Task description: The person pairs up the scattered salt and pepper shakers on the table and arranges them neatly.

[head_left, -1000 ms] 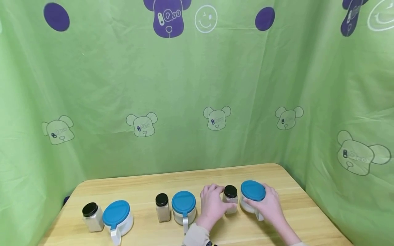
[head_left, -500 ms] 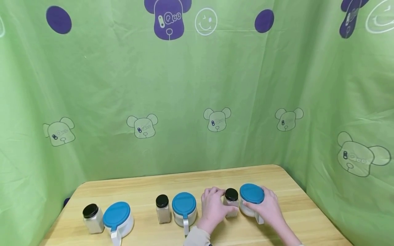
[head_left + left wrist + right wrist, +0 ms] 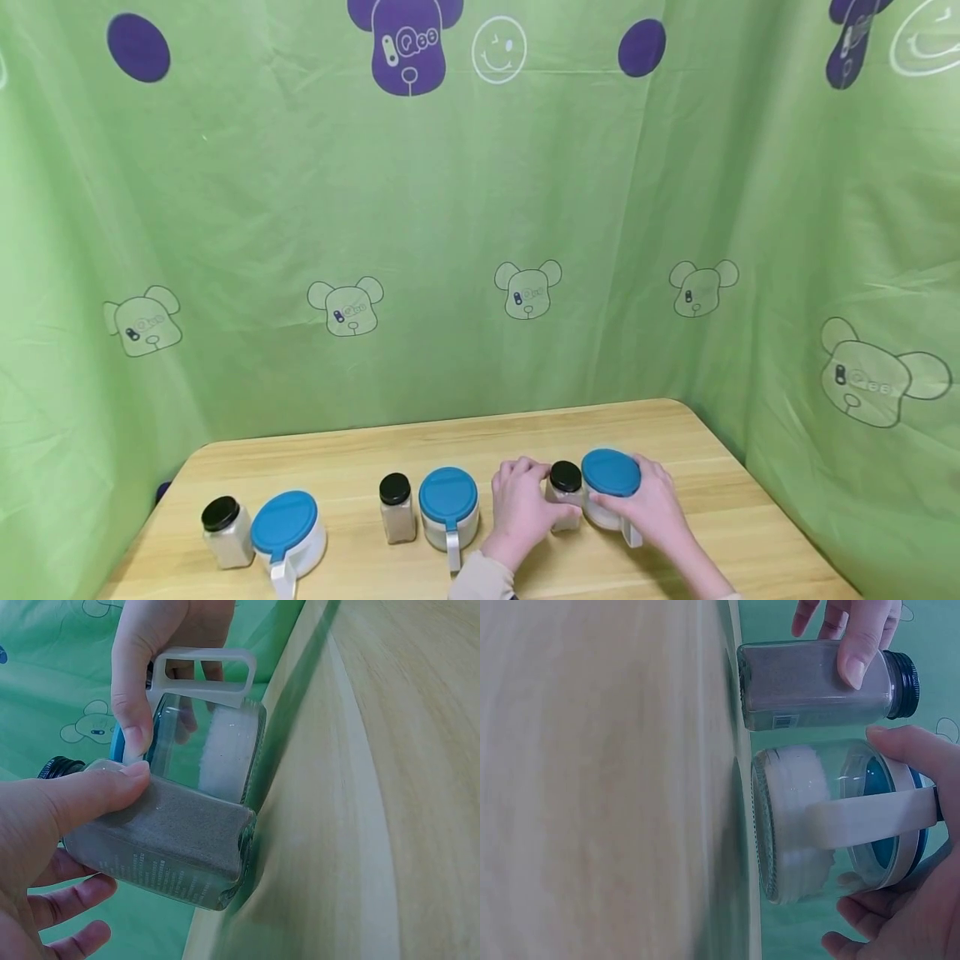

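My left hand grips a square glass spice jar by its sides, thumb on the near face. The jar has a black screw lid and grey-brown powder inside. Just right of it, my right hand holds a round glass seasoning pot around its upper part, under the blue lid. White grains fill part of this pot, and its white handle points towards me. Both containers stand upright, side by side with a narrow gap between them, at or very near the tabletop.
In the middle of the wooden table stand another black-lidded jar and a blue-lidded pot. A similar jar and pot stand at the left. Green printed cloth hangs behind and along the sides.
The held jar has shifted slightly right and towards me, and the held pot slightly left and towards me, so they are closer together. Both hands keep their hold. The other containers stay put.
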A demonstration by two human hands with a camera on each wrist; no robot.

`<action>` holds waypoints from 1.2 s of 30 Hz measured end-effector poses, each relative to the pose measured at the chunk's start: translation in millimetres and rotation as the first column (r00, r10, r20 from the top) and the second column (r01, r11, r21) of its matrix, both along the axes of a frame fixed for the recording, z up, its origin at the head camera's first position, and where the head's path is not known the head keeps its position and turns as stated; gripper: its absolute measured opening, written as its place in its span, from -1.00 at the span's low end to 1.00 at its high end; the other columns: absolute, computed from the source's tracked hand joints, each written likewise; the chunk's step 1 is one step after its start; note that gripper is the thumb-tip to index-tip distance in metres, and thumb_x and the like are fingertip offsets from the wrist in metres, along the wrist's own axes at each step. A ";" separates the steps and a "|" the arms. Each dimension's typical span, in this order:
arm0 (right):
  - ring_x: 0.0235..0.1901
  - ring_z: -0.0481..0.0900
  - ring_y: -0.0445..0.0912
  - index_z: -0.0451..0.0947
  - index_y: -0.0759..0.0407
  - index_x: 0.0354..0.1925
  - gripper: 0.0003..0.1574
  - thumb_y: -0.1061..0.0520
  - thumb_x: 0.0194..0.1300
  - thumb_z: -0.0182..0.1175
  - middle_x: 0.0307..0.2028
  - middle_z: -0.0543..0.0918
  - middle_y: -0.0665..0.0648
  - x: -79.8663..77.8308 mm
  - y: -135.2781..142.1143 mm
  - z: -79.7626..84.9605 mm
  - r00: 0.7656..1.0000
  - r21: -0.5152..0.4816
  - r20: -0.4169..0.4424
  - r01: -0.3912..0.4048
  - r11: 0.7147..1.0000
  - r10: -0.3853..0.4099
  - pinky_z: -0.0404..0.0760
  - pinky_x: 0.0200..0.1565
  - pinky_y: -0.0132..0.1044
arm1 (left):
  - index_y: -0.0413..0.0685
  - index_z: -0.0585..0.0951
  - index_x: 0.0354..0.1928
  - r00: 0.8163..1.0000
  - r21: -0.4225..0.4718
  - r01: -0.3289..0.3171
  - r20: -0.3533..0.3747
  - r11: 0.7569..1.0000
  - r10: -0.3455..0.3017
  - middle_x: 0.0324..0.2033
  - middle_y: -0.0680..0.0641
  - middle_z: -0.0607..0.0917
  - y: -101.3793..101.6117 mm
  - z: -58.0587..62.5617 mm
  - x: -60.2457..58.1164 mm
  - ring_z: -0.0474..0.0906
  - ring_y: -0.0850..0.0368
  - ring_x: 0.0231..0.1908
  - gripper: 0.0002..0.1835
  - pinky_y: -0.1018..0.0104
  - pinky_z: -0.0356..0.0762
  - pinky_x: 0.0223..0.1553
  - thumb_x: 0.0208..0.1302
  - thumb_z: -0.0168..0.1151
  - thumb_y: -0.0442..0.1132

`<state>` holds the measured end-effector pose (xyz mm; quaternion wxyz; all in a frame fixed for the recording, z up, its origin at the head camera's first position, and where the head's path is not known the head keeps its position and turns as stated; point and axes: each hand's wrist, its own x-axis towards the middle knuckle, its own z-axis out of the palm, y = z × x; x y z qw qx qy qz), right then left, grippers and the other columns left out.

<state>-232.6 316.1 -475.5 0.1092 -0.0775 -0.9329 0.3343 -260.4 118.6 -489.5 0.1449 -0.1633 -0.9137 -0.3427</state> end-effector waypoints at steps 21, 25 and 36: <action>0.21 0.30 0.41 0.15 0.55 0.32 0.34 -0.24 -0.13 0.51 0.23 0.33 0.60 0.7 0.1 -2.3 1.000 -0.002 -0.002 -0.021 1.000 0.021 0.40 0.14 0.35 | 0.03 0.70 -0.05 1.000 -0.002 -0.003 0.013 1.000 0.003 -0.12 0.10 0.67 -2.0 -1.5 0.9 0.43 0.12 -0.06 -0.31 0.08 0.35 0.09 -0.30 0.60 0.18; 0.22 0.30 0.42 0.13 0.56 0.32 0.34 -0.24 -0.11 0.50 0.23 0.32 0.62 1.0 0.3 -1.5 1.000 0.006 0.010 -0.025 1.000 0.025 0.41 0.14 0.35 | 0.02 0.69 -0.03 1.000 0.003 -0.007 0.021 1.000 0.007 -0.11 0.09 0.66 -1.4 -2.9 -0.3 0.43 0.11 -0.05 -0.29 0.07 0.35 0.10 -0.30 0.60 0.19; 0.21 0.30 0.43 0.13 0.58 0.32 0.33 -0.21 -0.11 0.51 0.22 0.32 0.63 0.7 1.6 0.9 0.999 0.025 0.035 -0.033 0.999 0.032 0.42 0.13 0.34 | 0.02 0.68 0.00 0.999 -0.006 -0.003 0.035 1.000 0.003 -0.12 0.07 0.66 -1.9 -3.8 -0.6 0.43 0.09 -0.06 -0.28 0.07 0.36 0.09 -0.28 0.59 0.19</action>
